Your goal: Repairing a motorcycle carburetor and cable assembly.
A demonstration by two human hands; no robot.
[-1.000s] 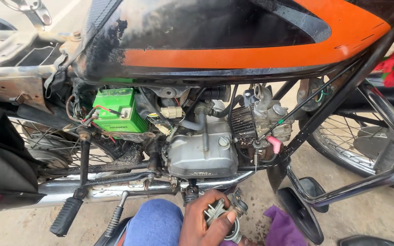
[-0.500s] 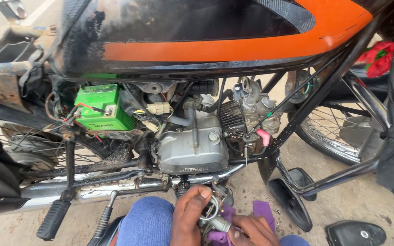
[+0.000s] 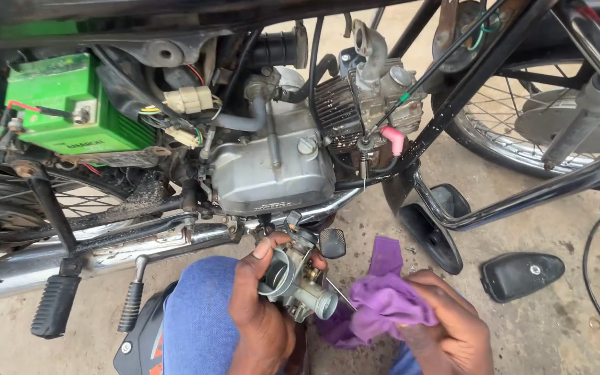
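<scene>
Grey cast-metal carburettor (image 3: 298, 281), gripped in the left hand (image 3: 262, 312), wants steadying while the right hand (image 3: 446, 326), apparently bunching the purple cloth (image 3: 387, 302) at three o'clock, wipes gently.

Only one label shows here: up at ten o'clock sits the green battery (image 3: 71, 104), a boxy block, with a band of dark print (image 3: 95, 147) running along its lower front face. A small dark stamp (image 3: 267, 206) marks the grey engine casing near centre.
</scene>
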